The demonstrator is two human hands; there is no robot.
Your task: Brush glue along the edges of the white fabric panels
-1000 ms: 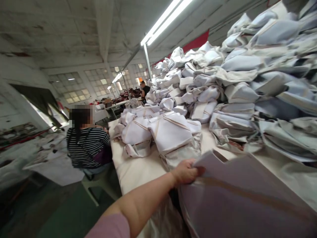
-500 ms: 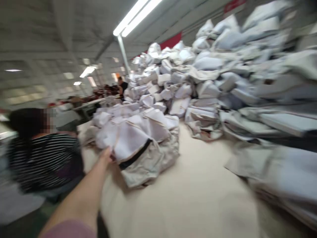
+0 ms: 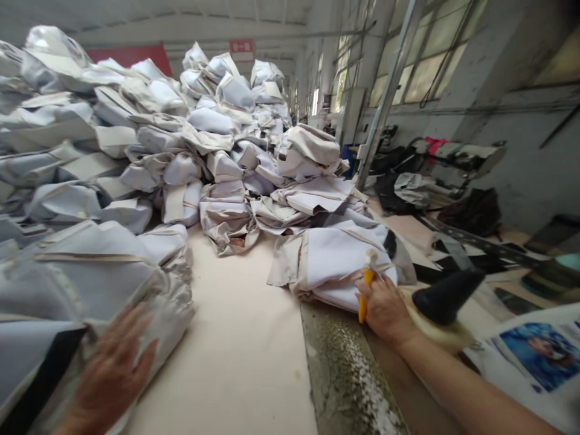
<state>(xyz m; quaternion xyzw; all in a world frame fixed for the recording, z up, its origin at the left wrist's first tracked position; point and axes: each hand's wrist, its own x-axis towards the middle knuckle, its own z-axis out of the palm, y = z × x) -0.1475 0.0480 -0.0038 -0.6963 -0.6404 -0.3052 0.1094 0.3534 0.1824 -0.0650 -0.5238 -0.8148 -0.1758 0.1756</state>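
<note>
My left hand is at the lower left, slightly blurred, with its fingers stretched out. It is at the side of a pale, stiff-lined fabric piece with a black strip along its edge; whether it presses on the cloth I cannot tell. In my right hand is a small brush with a yellow handle, its pale bristle end pointing up. That hand is at the front of another white and beige fabric piece on the right of the table. My right fingers may also touch this piece.
High heaps of similar pieces line the back of the cream tabletop. A stained grey strip runs along its right part. Further right are a black cone, a printed white bag and a sewing machine.
The view has swung right, and the co-worker in stripes is out of frame. My left hand has come off the piece's far left edge to its near side. My right hand with the brush now shows.
</note>
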